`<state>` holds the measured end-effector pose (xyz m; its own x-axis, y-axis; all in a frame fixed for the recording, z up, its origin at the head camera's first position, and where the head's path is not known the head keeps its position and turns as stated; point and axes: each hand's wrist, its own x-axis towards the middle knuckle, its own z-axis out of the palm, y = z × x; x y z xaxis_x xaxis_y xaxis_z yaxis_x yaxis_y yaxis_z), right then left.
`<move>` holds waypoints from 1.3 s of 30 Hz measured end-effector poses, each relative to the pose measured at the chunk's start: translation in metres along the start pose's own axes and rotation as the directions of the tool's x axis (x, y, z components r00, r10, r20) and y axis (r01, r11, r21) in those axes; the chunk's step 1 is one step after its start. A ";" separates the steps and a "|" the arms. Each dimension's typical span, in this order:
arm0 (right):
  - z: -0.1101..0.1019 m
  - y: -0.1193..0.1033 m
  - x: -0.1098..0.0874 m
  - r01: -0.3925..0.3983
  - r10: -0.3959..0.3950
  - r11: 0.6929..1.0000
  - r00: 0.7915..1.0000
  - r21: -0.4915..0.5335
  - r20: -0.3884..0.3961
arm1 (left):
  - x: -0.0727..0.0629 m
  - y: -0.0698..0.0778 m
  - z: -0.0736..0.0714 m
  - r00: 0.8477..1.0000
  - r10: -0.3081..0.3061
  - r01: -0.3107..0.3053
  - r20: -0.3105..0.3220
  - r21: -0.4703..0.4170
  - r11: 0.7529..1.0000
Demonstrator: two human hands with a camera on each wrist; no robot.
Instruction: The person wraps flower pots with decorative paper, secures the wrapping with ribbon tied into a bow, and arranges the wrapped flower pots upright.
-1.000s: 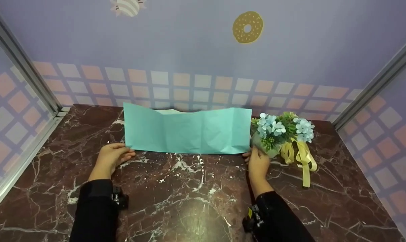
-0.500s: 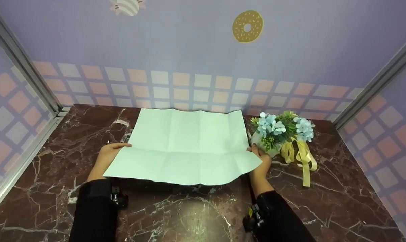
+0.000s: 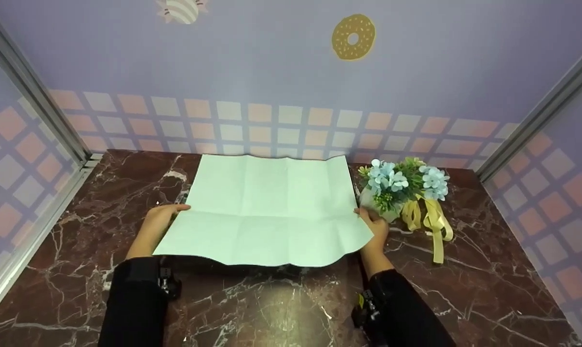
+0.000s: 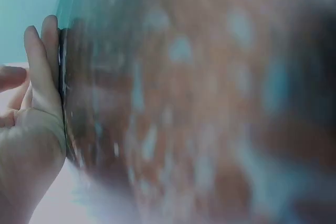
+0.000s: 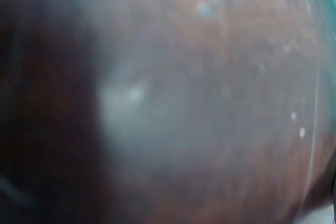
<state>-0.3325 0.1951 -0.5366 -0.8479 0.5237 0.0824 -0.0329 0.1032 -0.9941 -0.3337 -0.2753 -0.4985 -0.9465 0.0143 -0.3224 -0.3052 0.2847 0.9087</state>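
Note:
A creased sheet of paper [image 3: 266, 193], pale mint face up, lies on the marble-patterned table with its near part bowed up along the front edge. My left hand [image 3: 158, 221] is at the sheet's left edge, fingertips right at the cross crease. Its fingers [image 4: 42, 72] look straight in the left wrist view, the thumb standing apart. On the opposite edge my right hand [image 3: 375, 231] has its fingertips at the same crease; the paper's near corner covers part of it, and I cannot tell whether it pinches the sheet.
Just beyond my right hand stands a bunch of blue flowers [image 3: 389, 178] with green leaves. A yellow ribbon [image 3: 435, 224] trails from it onto the table [image 3: 488, 270]. A purple wall [image 3: 271, 62] rises behind the paper, with metal-framed panels at both sides.
The paper's near half, earlier standing with its turquoise side showing, has come down toward me and shows its pale side. Both hands have stayed at the side edges.

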 end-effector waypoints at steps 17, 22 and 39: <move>-0.016 0.002 0.001 0.138 -0.094 0.949 0.982 -0.282 0.164 | -0.012 -0.007 -0.004 1.000 -0.022 0.021 -0.001 -0.169 0.985; -0.019 -0.001 0.000 0.129 -0.077 0.949 0.980 -0.287 0.185 | -0.014 -0.001 0.004 0.994 -0.024 0.025 -0.103 0.007 1.000; -0.028 -0.014 -0.003 0.175 -0.003 0.887 0.928 -0.427 0.373 | -0.024 0.023 0.026 0.966 0.173 -0.024 -0.191 0.604 0.797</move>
<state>-0.3146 0.2159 -0.5212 -0.9840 0.1699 0.0533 0.0486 0.5440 -0.8377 -0.3148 -0.2447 -0.4768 -0.9874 -0.1198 -0.1033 -0.1575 0.8053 0.5715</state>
